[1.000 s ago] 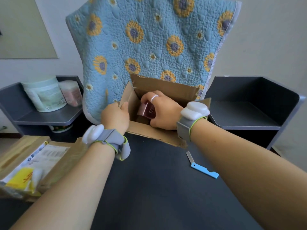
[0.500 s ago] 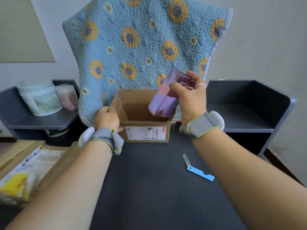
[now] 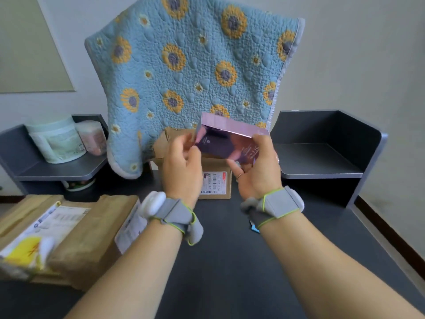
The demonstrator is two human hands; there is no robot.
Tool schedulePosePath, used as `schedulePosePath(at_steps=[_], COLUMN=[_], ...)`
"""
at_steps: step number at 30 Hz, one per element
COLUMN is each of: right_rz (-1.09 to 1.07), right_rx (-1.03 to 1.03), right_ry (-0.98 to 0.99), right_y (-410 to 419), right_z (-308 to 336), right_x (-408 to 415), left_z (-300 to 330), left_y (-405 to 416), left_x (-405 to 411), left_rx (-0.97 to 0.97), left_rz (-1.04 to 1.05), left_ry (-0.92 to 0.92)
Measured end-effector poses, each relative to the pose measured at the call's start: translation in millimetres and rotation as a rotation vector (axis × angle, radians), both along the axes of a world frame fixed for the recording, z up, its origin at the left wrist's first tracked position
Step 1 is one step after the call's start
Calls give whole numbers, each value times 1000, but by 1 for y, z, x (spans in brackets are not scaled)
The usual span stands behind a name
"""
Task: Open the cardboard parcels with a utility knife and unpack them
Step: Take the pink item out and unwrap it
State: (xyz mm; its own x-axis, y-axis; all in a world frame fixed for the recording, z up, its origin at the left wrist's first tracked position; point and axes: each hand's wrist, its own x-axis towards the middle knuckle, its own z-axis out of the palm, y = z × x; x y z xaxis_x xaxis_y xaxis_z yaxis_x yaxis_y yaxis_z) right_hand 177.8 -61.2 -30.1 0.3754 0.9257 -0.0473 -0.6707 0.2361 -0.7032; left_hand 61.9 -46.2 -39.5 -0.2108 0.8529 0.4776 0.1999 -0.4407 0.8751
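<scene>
Mid-frame, both hands hold a shiny purple product box point(image 3: 226, 140) in the air above an open cardboard parcel point(image 3: 216, 180) that stands on a dark table point(image 3: 230, 261). The right hand point(image 3: 257, 168) grips the box's right end, thumb on top. The left hand point(image 3: 181, 161) pinches its left end. A sunflower-patterned blue quilt point(image 3: 190, 72) hangs behind. At lower left lie more cardboard parcels point(image 3: 76, 229) with labels. At the left edge, on a grey shelf point(image 3: 57, 169), stand a white tub point(image 3: 56, 139) and a pink container point(image 3: 92, 137).
</scene>
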Motion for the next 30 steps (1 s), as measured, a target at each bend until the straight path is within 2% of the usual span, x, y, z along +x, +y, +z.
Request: schedulePosePath(at_steps=[3, 6, 10, 13, 15, 18, 23, 30], right_rz=[59, 144, 160, 99, 60, 81, 134, 146], right_rx=[31, 16, -168, -208, -196, -96, 4, -6], right_ry=[86, 116, -144, -425, -498, -529, -555, -704], right_y=[-16, -32, -47, -52, -55, -59, -61, -59], right_z=[-18, -40, -66, -75, -74, -71, -71, -71], right_x=[-4, -1, 8, 13, 15, 16, 13, 13], left_z=[-12, -25, -44, -55, -59, -62, -64, -67], left_y=[-17, -26, -33, -38, -42, -47, -47, -48], left_x=[18, 28, 31, 26, 24, 23, 22, 19], left_rx=[-78, -115, -122, -86, -57, -11, 13, 34], left_rz=[-232, -251, -169, -179, -183, -148, -77, -120], left_ry=[-227, -326, -299, -214, -88, 63, 214, 444])
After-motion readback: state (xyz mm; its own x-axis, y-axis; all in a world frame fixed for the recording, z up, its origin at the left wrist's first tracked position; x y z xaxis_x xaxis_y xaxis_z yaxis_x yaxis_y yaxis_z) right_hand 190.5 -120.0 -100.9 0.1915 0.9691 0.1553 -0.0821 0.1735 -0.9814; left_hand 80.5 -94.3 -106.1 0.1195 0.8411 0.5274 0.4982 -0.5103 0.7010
